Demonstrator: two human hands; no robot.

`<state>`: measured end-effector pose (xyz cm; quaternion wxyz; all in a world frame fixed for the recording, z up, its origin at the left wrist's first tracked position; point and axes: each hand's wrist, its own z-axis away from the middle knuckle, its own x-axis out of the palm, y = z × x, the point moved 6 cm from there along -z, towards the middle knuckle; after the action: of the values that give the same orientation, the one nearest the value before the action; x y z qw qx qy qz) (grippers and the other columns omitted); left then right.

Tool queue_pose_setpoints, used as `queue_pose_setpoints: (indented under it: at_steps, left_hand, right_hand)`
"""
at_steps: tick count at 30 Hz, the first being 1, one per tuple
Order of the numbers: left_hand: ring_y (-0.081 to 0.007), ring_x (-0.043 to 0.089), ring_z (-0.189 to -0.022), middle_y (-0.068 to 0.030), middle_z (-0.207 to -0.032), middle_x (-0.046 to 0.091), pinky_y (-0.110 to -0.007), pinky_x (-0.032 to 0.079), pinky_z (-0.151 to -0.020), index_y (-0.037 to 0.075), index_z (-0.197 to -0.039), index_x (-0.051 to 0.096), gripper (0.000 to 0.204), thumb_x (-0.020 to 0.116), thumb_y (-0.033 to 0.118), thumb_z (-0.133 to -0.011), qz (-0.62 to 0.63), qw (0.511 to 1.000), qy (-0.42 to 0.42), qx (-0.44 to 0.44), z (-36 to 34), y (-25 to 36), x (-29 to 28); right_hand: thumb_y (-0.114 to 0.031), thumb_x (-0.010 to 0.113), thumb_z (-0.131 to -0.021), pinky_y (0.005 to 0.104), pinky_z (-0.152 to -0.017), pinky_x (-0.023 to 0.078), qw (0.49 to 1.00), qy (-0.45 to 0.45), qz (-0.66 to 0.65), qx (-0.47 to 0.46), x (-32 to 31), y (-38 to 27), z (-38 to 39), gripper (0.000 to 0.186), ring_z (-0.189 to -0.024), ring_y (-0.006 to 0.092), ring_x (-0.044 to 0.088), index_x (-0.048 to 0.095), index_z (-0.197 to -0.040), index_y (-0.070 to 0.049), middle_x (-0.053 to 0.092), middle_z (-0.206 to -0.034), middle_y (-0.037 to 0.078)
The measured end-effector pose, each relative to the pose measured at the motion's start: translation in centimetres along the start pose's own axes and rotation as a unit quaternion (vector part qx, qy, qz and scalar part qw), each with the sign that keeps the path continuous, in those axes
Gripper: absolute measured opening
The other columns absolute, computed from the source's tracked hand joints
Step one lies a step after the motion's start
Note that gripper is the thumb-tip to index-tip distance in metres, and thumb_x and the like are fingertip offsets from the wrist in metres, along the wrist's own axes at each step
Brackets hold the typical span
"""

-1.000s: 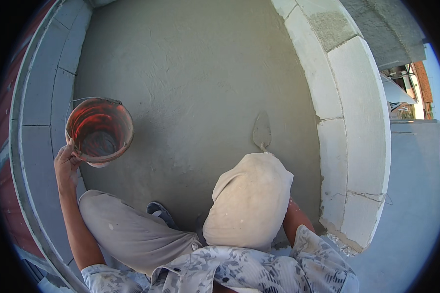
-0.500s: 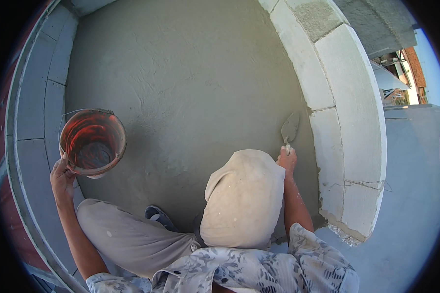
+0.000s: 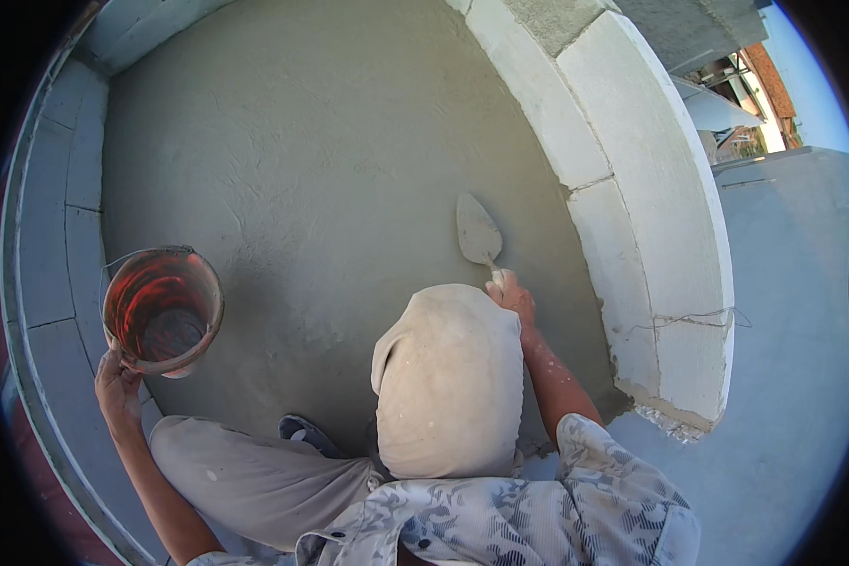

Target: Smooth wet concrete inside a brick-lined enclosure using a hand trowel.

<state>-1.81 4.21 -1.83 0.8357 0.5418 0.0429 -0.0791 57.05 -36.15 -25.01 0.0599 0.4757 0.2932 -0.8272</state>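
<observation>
My left hand [image 3: 119, 389] grips the near rim of a bucket [image 3: 209, 325], tipped so that its reddish, cement-smeared inside faces up. A thin wire handle rests at the bucket's far side. Only a little residue shows at its bottom. My right hand [image 3: 512, 296] is closed round the handle of a pointed trowel [image 3: 478, 229]. The trowel's grey blade points away from me over the smooth wet mortar floor [image 3: 349, 141]; whether it touches the surface I cannot tell.
A low wall of pale blocks [image 3: 623, 236] curves along the right, with a bent wire [image 3: 693, 319] on it. Another block wall [image 3: 47, 245] runs along the left. My bent knees stand close in front, and a dark shoe [image 3: 308, 436] rests on the floor between them.
My right hand has carried the trowel left, away from the right wall, and turned its blade. The bucket sits slightly lower and further left in view, still in my left hand.
</observation>
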Motion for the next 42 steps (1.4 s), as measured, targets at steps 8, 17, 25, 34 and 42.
queue_pose_setpoints:
  at_steps: [8, 17, 25, 34, 42]
  left_hand:
    - [-0.0155, 0.072, -0.081, -0.0058, -0.098, 0.072, -0.032, 0.057, -0.081, 0.004, -0.116, 0.062, 0.025, 0.054, 0.025, -0.105, 0.001, 0.999, -0.044, -0.011, -4.2, -2.5, 0.8]
    - [-0.0104, 0.056, -0.068, 0.0002, -0.079, 0.062, -0.028, 0.044, -0.068, 0.008, -0.093, 0.063, 0.025, 0.079, 0.026, -0.087, -0.025, 0.999, 0.026, 0.016, -1.0, 0.4, 7.1]
    - [-0.0138, 0.062, -0.069, -0.0013, -0.078, 0.065, -0.03, 0.051, -0.073, 0.007, -0.094, 0.065, 0.031, 0.061, 0.037, -0.098, 0.064, 0.994, -0.07, 0.045, 0.2, 2.2, 6.9]
    - [-0.0122, 0.061, -0.077, -0.0025, -0.083, 0.064, -0.029, 0.049, -0.078, 0.008, -0.091, 0.064, 0.027, 0.056, 0.033, -0.098, 0.139, 0.96, -0.237, 0.054, 2.3, 4.1, 10.2]
    - [-0.0111, 0.059, -0.077, 0.0003, -0.08, 0.06, -0.029, 0.047, -0.077, 0.009, -0.086, 0.062, 0.022, 0.059, 0.029, -0.095, 0.145, 0.948, -0.277, 0.052, 2.5, 3.8, 8.9]
  right_hand:
    - [-0.027, 0.06, -0.098, 0.045, -0.075, 0.055, 0.976, 0.089, -0.181, 0.085, -4.4, 10.2, 2.1, 0.027, -0.078, 0.0332, 0.069, 0.059, -0.108, -0.001, 0.068, -0.086, 0.018]
    - [-0.022, 0.07, -0.091, 0.0351, -0.069, 0.05, 0.808, -0.171, -0.541, 0.157, 3.1, -2.3, -0.8, 0.033, -0.076, 0.0152, 0.061, 0.06, -0.117, -0.003, 0.064, -0.092, 0.007]
    - [-0.015, 0.076, -0.083, 0.0335, -0.062, 0.047, 0.896, -0.138, -0.243, -0.344, -12.4, -33.6, -1.4, 0.03, -0.068, 0.0134, 0.052, 0.059, -0.104, -0.001, 0.056, -0.078, 0.005]
    - [-0.014, 0.08, -0.079, 0.0391, -0.071, 0.049, 0.834, -0.131, -0.142, -0.516, -9.5, -52.5, 4.8, 0.03, -0.073, 0.0205, 0.056, 0.06, -0.097, -0.001, 0.058, -0.08, 0.008]
    - [-0.013, 0.08, -0.079, 0.0429, -0.072, 0.049, 0.8, -0.075, -0.137, -0.579, -6.4, -54.2, 7.3, 0.029, -0.077, 0.0237, 0.061, 0.057, -0.092, 0.0, 0.064, -0.085, 0.011]
